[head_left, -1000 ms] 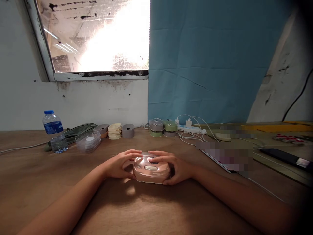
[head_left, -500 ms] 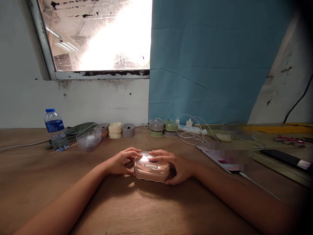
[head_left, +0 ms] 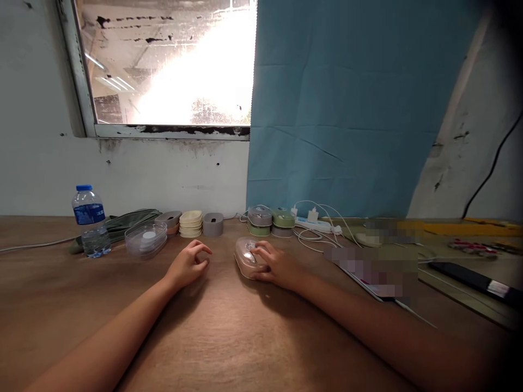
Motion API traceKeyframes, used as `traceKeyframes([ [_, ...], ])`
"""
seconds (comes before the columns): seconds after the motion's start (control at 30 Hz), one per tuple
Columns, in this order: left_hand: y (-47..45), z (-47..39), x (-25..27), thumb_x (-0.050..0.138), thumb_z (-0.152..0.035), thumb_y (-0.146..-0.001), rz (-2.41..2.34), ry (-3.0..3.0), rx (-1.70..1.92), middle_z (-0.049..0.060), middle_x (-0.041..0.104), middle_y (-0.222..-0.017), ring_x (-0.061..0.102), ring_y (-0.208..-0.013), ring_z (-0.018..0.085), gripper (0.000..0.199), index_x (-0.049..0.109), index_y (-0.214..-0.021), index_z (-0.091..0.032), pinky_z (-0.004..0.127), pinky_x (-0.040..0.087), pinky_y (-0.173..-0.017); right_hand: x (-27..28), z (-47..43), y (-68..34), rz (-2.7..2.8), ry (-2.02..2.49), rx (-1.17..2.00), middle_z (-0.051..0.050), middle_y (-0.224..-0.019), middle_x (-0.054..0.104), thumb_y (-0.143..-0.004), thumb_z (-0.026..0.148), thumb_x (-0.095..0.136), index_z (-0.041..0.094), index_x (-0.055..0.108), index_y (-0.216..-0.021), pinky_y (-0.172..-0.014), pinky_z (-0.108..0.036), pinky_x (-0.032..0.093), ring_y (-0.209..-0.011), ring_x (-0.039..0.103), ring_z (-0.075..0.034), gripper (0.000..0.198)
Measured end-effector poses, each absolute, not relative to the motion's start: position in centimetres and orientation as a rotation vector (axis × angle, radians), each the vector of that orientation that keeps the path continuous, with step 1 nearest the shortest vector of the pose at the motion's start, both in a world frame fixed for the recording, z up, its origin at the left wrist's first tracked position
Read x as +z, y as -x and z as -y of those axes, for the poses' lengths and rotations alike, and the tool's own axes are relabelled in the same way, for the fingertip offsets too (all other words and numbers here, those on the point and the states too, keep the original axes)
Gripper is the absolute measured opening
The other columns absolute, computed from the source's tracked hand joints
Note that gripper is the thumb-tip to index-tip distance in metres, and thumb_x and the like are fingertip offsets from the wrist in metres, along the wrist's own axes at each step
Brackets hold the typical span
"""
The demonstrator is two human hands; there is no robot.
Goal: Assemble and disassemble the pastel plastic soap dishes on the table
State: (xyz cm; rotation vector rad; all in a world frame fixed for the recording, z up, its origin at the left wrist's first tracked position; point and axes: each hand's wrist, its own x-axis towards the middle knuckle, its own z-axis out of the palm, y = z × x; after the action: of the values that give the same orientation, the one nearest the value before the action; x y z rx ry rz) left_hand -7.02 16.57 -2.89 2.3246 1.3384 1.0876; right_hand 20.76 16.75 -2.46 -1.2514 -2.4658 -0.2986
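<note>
A small pinkish-beige lidded box [head_left: 244,261] with rounded corners and a shiny clear top sits turned at an angle on the table. My right hand [head_left: 275,265] grips it from the right, fingers over the lid and thumb at the near side. My left hand [head_left: 189,265] is off to the left of the box, holding nothing, with its fingers loosely curled and apart. Behind the box stand two short stacks of similar boxes, one grey over green [head_left: 259,218] and one green over grey [head_left: 283,219].
Along the back lie a grey cup-like part [head_left: 213,224], a stack of cream trays [head_left: 190,224], grey and brown parts [head_left: 169,220] and a clear container [head_left: 146,239] with white pieces. A water bottle [head_left: 90,223] stands left. Right are a power strip [head_left: 322,224], cables and a tablet [head_left: 362,279].
My left hand has let go of the box and moved left. With my right hand on it, the box has turned and shifted farther back on the table.
</note>
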Motion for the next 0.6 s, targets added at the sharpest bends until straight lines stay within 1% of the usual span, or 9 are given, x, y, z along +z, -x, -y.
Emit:
traceKeyframes([
  [0.07,7.0,-16.7,-3.1,0.048,-0.017,-0.072,-1.371,-2.285,1.09,0.003,0.051,-0.095,0.052,-0.052,0.006,0.016,0.06,-0.083,-0.017,0.022,0.043,-0.056,-2.1,-17.9,-18.6,2.478,1.405,-0.418,-0.011,-0.128,0.044,-0.076,0.058,0.051,0.022,0.048,-0.118,-0.072,-0.032,0.048,-0.092,0.06,-0.024,0.055],
  [0.17,6.9,-16.8,-3.3,0.049,-0.017,-0.071,-1.416,-2.263,1.102,0.002,0.052,-0.093,0.05,-0.051,0.006,0.015,0.061,-0.08,-0.017,0.022,0.041,-0.055,-1.6,-20.5,-15.7,2.475,1.518,-0.47,-0.014,-0.121,0.049,-0.077,0.05,0.055,0.019,0.049,-0.117,-0.069,-0.033,0.048,-0.087,0.061,-0.025,0.051],
  [0.23,6.9,-16.8,-3.3,0.049,-0.017,-0.07,-1.449,-2.264,1.122,0.001,0.053,-0.092,0.05,-0.053,0.007,0.015,0.061,-0.079,-0.018,0.022,0.041,-0.056,-1.5,-22.7,-14.1,2.438,1.589,-0.485,-0.015,-0.118,0.051,-0.08,0.043,0.055,0.016,0.047,-0.118,-0.07,-0.034,0.049,-0.089,0.061,-0.026,0.048],
  [0.37,6.9,-16.9,-3.3,0.05,-0.018,-0.069,-1.514,-2.255,1.13,0.001,0.055,-0.09,0.05,-0.057,0.009,0.015,0.062,-0.078,-0.019,0.022,0.04,-0.058,-2.1,-26.8,-12.6,2.367,1.679,-0.51,-0.009,-0.115,0.052,-0.087,0.032,0.05,0.015,0.047,-0.117,-0.077,-0.038,0.049,-0.094,0.057,-0.02,0.035],
  [0.6,6.7,-17.1,-3.4,0.051,-0.019,-0.068,-1.605,-2.221,1.086,0.001,0.056,-0.088,0.05,-0.062,0.011,0.014,0.063,-0.075,-0.02,0.022,0.039,-0.059,-2.6,-30.3,-12.6,2.261,1.753,-0.543,-0.008,-0.112,0.054,-0.088,0.029,0.051,0.014,0.05,-0.113,-0.078,-0.038,0.049,-0.093,0.057,-0.019,0.03],
])
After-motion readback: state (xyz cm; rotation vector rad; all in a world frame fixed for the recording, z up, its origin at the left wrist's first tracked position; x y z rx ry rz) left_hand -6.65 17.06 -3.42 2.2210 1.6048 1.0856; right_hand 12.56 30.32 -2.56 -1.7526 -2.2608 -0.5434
